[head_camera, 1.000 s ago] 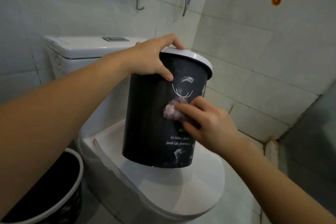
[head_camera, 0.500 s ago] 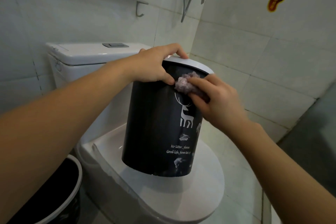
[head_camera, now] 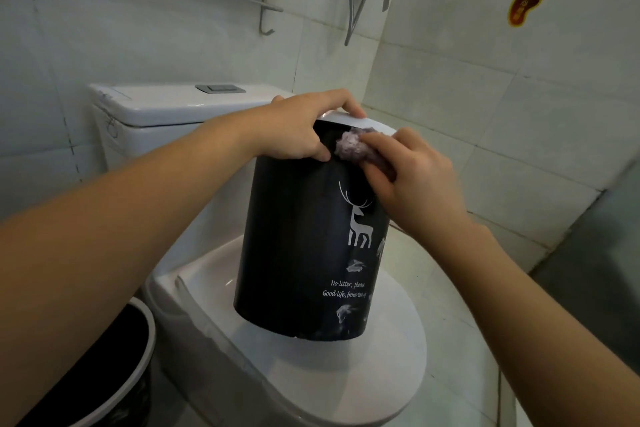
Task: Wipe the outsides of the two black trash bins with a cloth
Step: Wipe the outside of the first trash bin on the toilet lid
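Black bin with the deer print (head_camera: 311,236) standing tilted on the closed toilet lid (head_camera: 346,374), base lifted at the near edge, top leaning toward the wall

Left hand (head_camera: 294,128) hooked over the white rim (head_camera: 349,121), fingers curled across the top and thumb pressed on the dark wall: a steadying grip clamped on the bin

Right hand (head_camera: 412,180) pinching a small wad of pale purple cloth (head_camera: 349,147) between fingertips and thumb, pressing it on the bin's wall just under the rim, right beside the left thumb

Compared with a second ago: cloth climbed from mid-wall, over the deer's antlers, up to the top band; now nudging the white rim itself. Deer now fully uncovered below the hand

Meaning for the job, as a guess: front face of this bin swept bottom to top, upper edge being finished; far side and back probably unwiped, calling for a turn of the bin under the left grip

Second black bin (head_camera: 104,374) on the floor at lower left beside the toilet, only partly in view, no hand near it, likely waiting its turn
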`<state>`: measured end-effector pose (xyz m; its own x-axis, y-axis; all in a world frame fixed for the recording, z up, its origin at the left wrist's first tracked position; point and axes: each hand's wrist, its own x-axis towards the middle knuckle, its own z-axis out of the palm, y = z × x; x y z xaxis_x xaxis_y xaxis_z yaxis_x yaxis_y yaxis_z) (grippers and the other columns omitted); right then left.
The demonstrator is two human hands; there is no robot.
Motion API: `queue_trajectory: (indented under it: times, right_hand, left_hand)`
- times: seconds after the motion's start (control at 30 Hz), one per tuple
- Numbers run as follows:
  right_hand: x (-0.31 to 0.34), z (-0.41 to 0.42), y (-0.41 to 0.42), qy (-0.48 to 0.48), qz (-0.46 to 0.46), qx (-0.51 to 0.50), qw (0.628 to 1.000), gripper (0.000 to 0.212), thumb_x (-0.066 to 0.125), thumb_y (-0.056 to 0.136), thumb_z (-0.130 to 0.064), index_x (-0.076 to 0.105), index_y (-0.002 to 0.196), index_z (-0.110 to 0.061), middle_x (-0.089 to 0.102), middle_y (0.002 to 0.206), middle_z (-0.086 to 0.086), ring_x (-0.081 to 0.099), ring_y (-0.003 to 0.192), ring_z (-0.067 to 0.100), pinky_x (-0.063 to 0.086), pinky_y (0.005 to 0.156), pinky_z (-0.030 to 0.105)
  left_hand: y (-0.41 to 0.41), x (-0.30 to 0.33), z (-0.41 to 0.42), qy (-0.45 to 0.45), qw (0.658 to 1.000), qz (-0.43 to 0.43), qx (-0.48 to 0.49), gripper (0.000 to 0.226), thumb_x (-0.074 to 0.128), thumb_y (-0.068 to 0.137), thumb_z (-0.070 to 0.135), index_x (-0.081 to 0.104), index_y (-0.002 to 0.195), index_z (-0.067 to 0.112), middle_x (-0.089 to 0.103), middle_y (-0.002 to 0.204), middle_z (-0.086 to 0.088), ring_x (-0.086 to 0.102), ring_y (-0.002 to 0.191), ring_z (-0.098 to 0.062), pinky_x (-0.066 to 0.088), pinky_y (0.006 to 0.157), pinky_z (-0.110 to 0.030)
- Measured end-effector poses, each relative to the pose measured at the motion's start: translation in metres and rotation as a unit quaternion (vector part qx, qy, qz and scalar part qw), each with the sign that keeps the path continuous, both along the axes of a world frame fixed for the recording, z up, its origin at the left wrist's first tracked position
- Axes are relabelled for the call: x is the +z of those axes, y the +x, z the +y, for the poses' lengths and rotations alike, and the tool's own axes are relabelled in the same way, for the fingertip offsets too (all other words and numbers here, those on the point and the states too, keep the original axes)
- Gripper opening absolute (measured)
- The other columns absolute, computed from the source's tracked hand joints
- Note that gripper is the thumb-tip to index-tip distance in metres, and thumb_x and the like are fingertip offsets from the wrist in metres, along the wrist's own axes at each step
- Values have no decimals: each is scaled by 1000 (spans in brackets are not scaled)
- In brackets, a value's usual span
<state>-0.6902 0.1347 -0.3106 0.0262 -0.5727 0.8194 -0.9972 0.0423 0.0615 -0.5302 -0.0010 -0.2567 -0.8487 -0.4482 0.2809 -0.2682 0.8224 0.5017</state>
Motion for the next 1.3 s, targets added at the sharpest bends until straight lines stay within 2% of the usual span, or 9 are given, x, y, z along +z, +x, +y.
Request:
queue_trajectory:
  times: [0.13, 0.3, 0.47, 0.57, 0.8, 0.97, 1.07, 1.17, 1.3]
  right_hand:
    - [-6, -1, 10, 0, 35, 11, 999, 29, 61, 90, -28, 71, 116, -18, 60, 90, 9, 57, 68, 30, 46, 50, 33]
    - [-9, 9, -12, -16, 11, -4, 1000, 35, 55, 89, -31, 71, 118, -19, 61, 91, 8, 59, 65, 36, 50, 51, 38]
    - [-10, 10, -11, -5, -7, -18, 1000, 33, 56, 89, -32, 70, 117, -20, 59, 90, 6, 57, 65, 34, 49, 52, 36]
    - [-15, 14, -7, 13, -3, 3, 1000, 33, 57, 89, -31, 69, 117, -18, 60, 92, 7, 59, 66, 33, 50, 52, 37]
    - [-39, 37, -8, 94, 87, 64, 990, 33, 55, 91, -31, 65, 120, -20, 58, 96, 6, 59, 68, 27, 51, 48, 37]
    - [-16, 20, -15, 18, 18, 2, 1000, 34, 56, 90, -31, 69, 118, -17, 61, 95, 7, 59, 67, 32, 50, 52, 35]
    - [-13, 14, -14, 8, -5, -8, 1000, 33, 59, 90, -31, 69, 118, -18, 61, 95, 7, 59, 68, 32, 51, 53, 37]
    - [-25, 21, -8, 40, 30, 26, 998, 33, 57, 91, -33, 69, 119, -20, 59, 95, 6, 59, 68, 29, 50, 51, 36]
    - [-44, 35, -5, 97, 99, 65, 988, 33, 56, 92, -31, 68, 120, -19, 59, 96, 5, 57, 71, 24, 49, 48, 33]
  left_hand:
    - [0, -2, -3, 1, 1000, 2, -18, 64, 73, 80, 8, 49, 125, 46, 57, 105, 22, 56, 104, -15, 41, 105, -48]
    - [0, -3, -8, 20, 1000, 9, -15, 64, 74, 78, 10, 48, 115, 56, 61, 115, 10, 59, 105, -20, 50, 96, -46]
    - [0, -6, -9, 40, 998, 33, -18, 58, 83, 71, 25, 51, 111, 52, 65, 107, 13, 62, 103, -19, 50, 97, -46]
    - [-2, -8, -10, 39, 998, 42, -18, 59, 86, 71, 22, 51, 112, 49, 64, 106, 13, 63, 100, -18, 51, 94, -45]
    - [-3, -8, -13, 54, 997, 53, -20, 61, 87, 70, 17, 52, 109, 48, 61, 111, 10, 62, 102, -20, 52, 93, -45]
    - [-7, -7, -12, 58, 997, 54, -26, 60, 86, 69, 14, 53, 107, 47, 60, 109, 9, 62, 100, -21, 53, 91, -44]
    - [-9, -7, -11, 47, 997, 50, -20, 60, 86, 67, 17, 52, 107, 47, 61, 106, 10, 62, 99, -22, 53, 91, -46]
    - [-9, -7, -11, 36, 998, 54, -14, 59, 85, 67, 19, 51, 105, 48, 62, 104, 9, 62, 98, -22, 52, 90, -46]
    - [-9, -6, -14, 27, 998, 52, -12, 58, 84, 71, 14, 50, 108, 43, 60, 108, 9, 60, 100, -21, 51, 90, -40]
